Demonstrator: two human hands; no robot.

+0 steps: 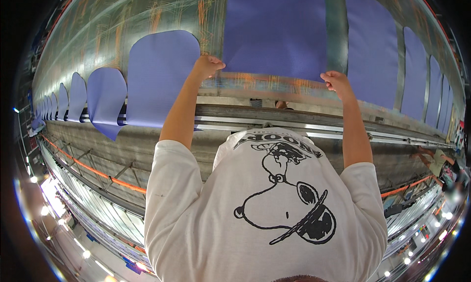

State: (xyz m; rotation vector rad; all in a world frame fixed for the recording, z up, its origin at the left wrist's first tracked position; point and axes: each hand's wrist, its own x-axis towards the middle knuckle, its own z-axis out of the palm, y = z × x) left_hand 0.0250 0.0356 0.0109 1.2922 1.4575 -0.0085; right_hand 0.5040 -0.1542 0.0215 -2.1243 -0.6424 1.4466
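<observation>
While our arms stretch out over the long green table [122, 17], our left hand [208, 66] and right hand [334, 80] each curl shut on a near corner of the purple fabric panel [274, 29], which lies flat beyond our fingertips. Left of our left fingers lies a rounded purple piece [159, 78], with more in a row.

Left hand [208, 66], right hand [334, 80] each pinch lower edge of purple fabric panel [274, 29] on green worktop [117, 22]; similar panels alongside.
</observation>
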